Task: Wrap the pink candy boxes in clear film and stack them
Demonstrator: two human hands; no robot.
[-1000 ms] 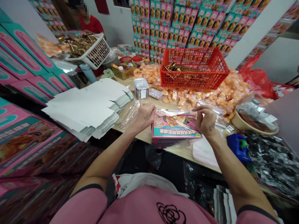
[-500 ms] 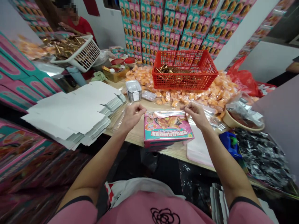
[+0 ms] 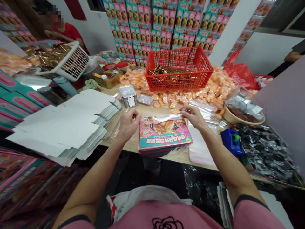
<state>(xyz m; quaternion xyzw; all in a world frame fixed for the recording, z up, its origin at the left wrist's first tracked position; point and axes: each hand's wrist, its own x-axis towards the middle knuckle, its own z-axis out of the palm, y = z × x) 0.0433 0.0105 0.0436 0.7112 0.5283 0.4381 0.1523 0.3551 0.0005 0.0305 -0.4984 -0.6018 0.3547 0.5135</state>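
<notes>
A pink and teal printed box (image 3: 165, 135) lies at the table's front edge, its lettering upside down to me. Clear shiny plastic (image 3: 164, 117), apparently a bag around the box, shows along its far edge. At the far left corner my left hand (image 3: 130, 123) is closed, thumb against curled fingers, pinching the plastic. My right hand (image 3: 194, 117) pinches the plastic at the far right corner, its fingertips together. Beneath my right forearm lies a stack of clear flat bags (image 3: 202, 149).
White flat cartons (image 3: 62, 121) are piled left. Foil trays (image 3: 128, 95) stand behind the box. A red basket (image 3: 178, 81) of gold packets sits among orange packets (image 3: 219, 82). Right are a blue tape dispenser (image 3: 231, 141) and black packets (image 3: 264, 152). A person in red (image 3: 71, 33) is back left.
My view has shifted slightly, so the scene sits further left. Both hands stay at the far corners of the box; the strip of plastic along its far edge now lies lower and flatter.
</notes>
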